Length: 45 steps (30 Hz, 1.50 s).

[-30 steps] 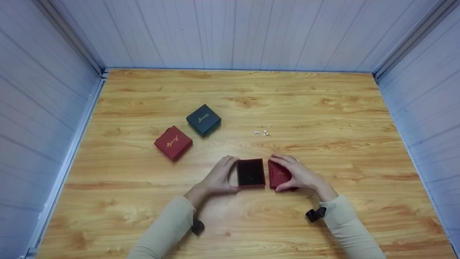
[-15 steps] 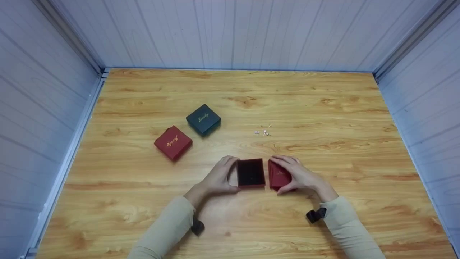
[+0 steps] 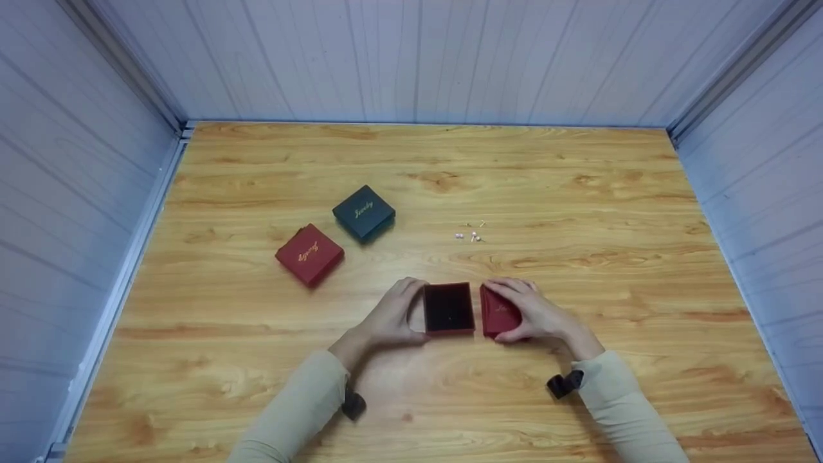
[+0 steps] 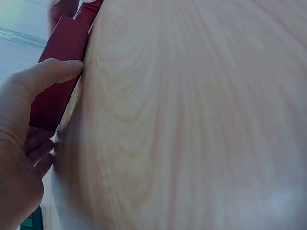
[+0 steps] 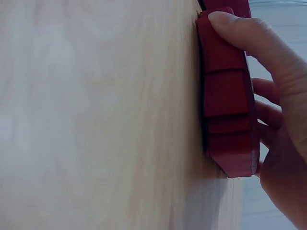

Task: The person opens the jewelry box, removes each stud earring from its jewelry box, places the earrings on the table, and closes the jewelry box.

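Observation:
A red jewelry box base (image 3: 449, 334) with a black lining stands on the table, its top side uncovered. My left hand (image 3: 394, 315) holds it from the left, thumb on the near side and fingers at the far side; the left wrist view shows the thumb pressed on the red wall (image 4: 64, 40). Just to its right lies a red box lid (image 3: 498, 314) with gold lettering, partly hidden under my right hand (image 3: 543, 313), which grips it between thumb and fingers. Folded layers show along the lid's near side (image 5: 225, 93) in the right wrist view. A narrow gap separates base and lid.
A closed red jewelry box (image 3: 310, 255) and a dark green one (image 3: 364, 213) lie at the back left. Several tiny earring-like pieces (image 3: 474, 237), some pearly, lie behind the hands. Pale panel walls (image 3: 418, 61) border the wooden table (image 3: 578, 193).
My right thumb and fingers have shifted slightly on the lid. The left hand and the base have stayed in place.

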Each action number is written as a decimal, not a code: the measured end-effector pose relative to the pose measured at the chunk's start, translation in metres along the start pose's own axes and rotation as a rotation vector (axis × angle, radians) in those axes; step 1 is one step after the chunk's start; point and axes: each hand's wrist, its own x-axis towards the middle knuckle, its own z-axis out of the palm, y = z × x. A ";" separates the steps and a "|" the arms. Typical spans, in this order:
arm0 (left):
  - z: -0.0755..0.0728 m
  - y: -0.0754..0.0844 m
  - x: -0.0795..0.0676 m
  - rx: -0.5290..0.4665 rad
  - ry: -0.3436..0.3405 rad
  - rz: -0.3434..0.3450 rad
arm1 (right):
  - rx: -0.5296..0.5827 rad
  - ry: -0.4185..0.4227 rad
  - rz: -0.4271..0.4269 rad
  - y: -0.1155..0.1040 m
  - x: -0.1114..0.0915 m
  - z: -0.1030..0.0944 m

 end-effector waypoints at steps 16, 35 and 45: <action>-0.001 0.000 0.001 0.015 -0.016 -0.008 | 0.026 -0.001 -0.009 -0.014 0.003 -0.013; 0.000 0.000 0.000 0.006 -0.023 -0.020 | 0.019 0.010 -0.072 -0.030 0.014 -0.015; -0.001 0.002 0.000 0.002 -0.021 -0.028 | 0.019 0.019 -0.090 -0.036 0.025 -0.010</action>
